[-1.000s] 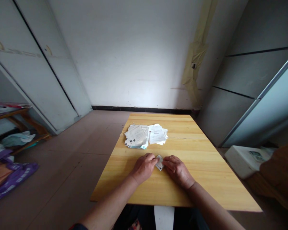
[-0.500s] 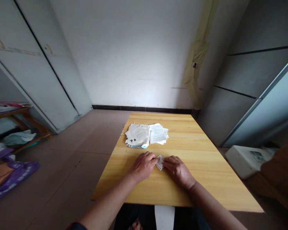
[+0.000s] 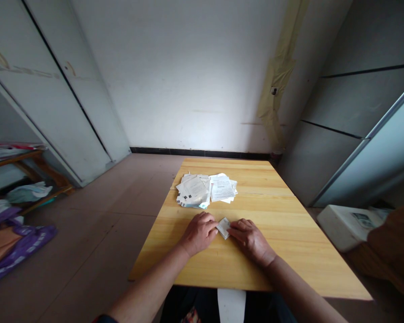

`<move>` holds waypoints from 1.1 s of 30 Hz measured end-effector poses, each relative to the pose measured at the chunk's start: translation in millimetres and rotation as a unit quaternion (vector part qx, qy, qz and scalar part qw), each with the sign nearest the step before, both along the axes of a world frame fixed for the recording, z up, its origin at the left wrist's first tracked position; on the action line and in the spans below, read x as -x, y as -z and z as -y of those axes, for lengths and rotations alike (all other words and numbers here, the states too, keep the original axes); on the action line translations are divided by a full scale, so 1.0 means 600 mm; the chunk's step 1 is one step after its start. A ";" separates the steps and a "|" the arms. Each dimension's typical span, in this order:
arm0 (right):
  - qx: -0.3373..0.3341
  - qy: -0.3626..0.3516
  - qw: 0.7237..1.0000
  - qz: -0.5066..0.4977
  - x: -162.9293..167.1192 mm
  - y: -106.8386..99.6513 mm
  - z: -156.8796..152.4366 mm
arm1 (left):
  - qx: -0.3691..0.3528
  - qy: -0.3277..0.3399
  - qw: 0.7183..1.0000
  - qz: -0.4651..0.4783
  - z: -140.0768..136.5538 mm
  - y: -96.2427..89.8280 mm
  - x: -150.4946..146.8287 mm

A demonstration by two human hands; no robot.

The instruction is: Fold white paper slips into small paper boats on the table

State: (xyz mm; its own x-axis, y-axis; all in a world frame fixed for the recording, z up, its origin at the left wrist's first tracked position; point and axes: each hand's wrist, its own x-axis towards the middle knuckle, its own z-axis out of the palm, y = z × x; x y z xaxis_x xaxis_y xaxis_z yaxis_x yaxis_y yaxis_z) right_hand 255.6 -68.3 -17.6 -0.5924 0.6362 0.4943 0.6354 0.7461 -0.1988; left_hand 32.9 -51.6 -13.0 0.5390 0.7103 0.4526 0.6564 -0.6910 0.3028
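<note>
A small folded piece of paper (image 3: 223, 228), pale with faint print, lies on the wooden table (image 3: 283, 233), turned so its corners point sideways. My left hand (image 3: 201, 232) is closed at its left corner, thumb and forefinger pinched on the edge. From the other side, my right hand (image 3: 251, 240) grips the right edge, its fingers curled together. Beyond the hands lie a pile of loose printed sheets (image 3: 192, 190) and, touching it on the right, a smaller pile of papers (image 3: 221, 187).
A white box (image 3: 343, 226) stands right of the table, beside a brown covered shape (image 3: 395, 242). Left are a low wooden shelf (image 3: 50, 170) and a purple bag (image 3: 27, 246) on the floor. The wall (image 3: 195, 80) rises behind the table.
My left fingers have drawn back leftward from over the folded paper to its left corner, so more of its face shows. The right hand has barely moved.
</note>
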 end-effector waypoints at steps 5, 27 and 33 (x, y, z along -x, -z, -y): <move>0.004 0.000 1.000 0.003 -0.001 0.000 0.000 | 0.005 -0.013 0.999 0.030 -0.006 0.005 -0.002; 0.003 0.004 1.000 0.020 0.003 -0.004 0.002 | -0.017 -0.024 1.000 -0.004 0.006 0.002 -0.011; 0.004 0.008 1.000 0.017 0.003 -0.004 0.002 | -0.060 -0.032 0.994 -0.088 0.010 -0.002 0.002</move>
State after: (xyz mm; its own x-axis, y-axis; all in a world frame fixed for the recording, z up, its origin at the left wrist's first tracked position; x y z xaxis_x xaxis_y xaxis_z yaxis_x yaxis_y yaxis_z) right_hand 253.9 -69.4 -15.1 -0.5986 0.6490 0.4695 0.6535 0.7346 -0.1823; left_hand 31.6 -57.7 -11.6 0.5725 0.6921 0.4396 0.7356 -0.6704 0.0974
